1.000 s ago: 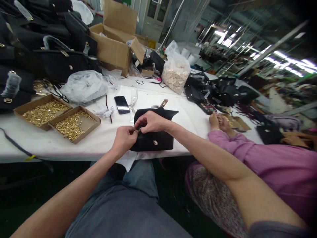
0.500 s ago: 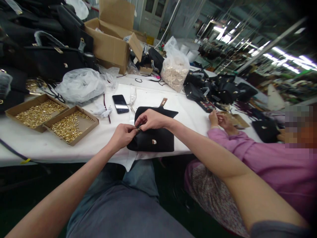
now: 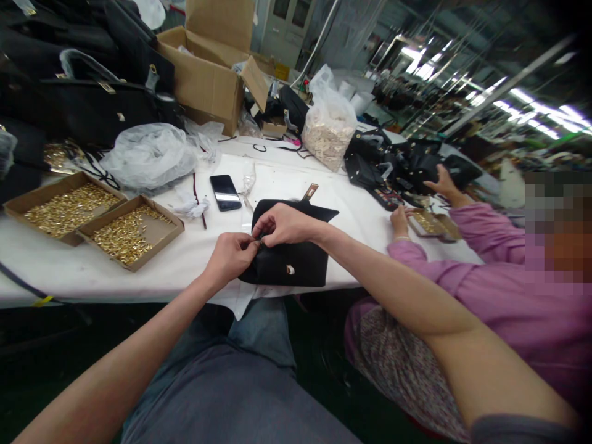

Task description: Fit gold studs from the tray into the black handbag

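While left hand (image 3: 234,254) pinches its edge | black bag (image 3: 308,263) | beneath right hand (image 3: 284,225)

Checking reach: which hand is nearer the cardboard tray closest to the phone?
Left. The left hand is right of the tray; the right hand is farther right, over the black bag.

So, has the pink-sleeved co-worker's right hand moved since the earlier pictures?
Yes: the co-worker's right hand has moved up and rightward, away from the co-worker's left hand, toward the pile of black handbags.
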Demonstrator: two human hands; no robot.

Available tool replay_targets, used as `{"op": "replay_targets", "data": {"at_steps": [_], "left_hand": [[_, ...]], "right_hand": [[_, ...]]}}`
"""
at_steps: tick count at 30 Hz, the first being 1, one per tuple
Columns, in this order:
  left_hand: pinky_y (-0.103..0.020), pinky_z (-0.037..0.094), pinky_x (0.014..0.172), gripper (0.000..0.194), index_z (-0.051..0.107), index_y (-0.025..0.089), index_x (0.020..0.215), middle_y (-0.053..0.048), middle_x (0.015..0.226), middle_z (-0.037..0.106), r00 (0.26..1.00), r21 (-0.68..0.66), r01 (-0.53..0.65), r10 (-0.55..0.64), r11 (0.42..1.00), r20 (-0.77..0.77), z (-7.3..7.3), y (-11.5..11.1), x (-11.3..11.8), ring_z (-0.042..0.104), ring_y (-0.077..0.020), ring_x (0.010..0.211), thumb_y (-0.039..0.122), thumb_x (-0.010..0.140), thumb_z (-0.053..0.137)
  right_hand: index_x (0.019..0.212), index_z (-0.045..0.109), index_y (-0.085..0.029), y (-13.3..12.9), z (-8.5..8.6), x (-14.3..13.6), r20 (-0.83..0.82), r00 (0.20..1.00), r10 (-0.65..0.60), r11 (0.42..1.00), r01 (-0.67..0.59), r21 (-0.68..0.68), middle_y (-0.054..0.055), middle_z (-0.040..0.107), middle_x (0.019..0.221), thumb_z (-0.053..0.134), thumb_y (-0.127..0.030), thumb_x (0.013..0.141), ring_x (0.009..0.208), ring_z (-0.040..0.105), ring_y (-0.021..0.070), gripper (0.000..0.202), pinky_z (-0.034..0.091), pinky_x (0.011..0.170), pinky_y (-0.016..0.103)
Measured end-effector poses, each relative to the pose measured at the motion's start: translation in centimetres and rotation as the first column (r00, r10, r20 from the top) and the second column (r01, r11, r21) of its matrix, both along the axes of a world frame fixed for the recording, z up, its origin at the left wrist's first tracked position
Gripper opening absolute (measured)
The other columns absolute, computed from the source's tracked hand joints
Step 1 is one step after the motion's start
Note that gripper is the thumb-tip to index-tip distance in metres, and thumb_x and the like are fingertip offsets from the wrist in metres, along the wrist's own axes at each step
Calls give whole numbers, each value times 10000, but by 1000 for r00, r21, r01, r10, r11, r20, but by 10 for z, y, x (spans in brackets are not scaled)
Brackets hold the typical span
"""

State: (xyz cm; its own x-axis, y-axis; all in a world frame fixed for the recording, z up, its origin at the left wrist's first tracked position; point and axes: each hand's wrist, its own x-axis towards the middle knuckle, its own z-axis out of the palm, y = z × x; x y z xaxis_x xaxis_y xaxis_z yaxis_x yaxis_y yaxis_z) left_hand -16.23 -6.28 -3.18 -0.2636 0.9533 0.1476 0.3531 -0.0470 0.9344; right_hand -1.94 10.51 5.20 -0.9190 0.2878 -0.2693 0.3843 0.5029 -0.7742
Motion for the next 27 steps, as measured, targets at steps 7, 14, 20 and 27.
{"op": "replay_targets", "data": {"at_steps": [7, 14, 20, 27], "left_hand": [[-322, 285, 580, 349, 760, 144, 697, 12, 587, 518, 998, 61, -46, 48, 997, -37, 0, 0, 5, 485, -134, 588, 351, 959, 656], [-312, 315, 574, 343, 770, 145, 701, 4, 597, 546, 996, 28, -79, 78, 996, 39, 0, 2, 5, 498, -144, 595, 380, 933, 675], [-301, 326, 577, 370, 851, 135, 848, -17, 673, 643, 993, -62, 7, 1, 998, 122, 4, 2, -2, 567, -179, 663, 462, 932, 699], [-303, 300, 571, 371, 822, 116, 804, -30, 662, 620, 993, -40, -10, 15, 999, 116, 7, 0, 1, 522, -179, 648, 441, 926, 693]], "right_hand": [[1041, 876, -156, -3, -2, 1, -18, 1000, -25, 1000, 24, -13, -6, 753, 762, 717, -156, 703, 665, 613, 114, 374, 408, 570, 203], [1047, 858, -145, -3, -6, -1, -19, 998, -52, 998, 52, -21, -5, 750, 783, 708, -156, 689, 682, 620, 116, 389, 436, 590, 206], [1087, 821, -137, -8, -10, 6, -92, 989, -119, 993, 117, -34, 23, 788, 916, 722, -155, 685, 811, 676, 141, 414, 514, 710, 228], [1165, 792, -148, -14, -13, 15, -132, 981, -145, 987, 135, -84, 38, 810, 1037, 720, -138, 691, 921, 713, 159, 479, 537, 859, 268]]}}
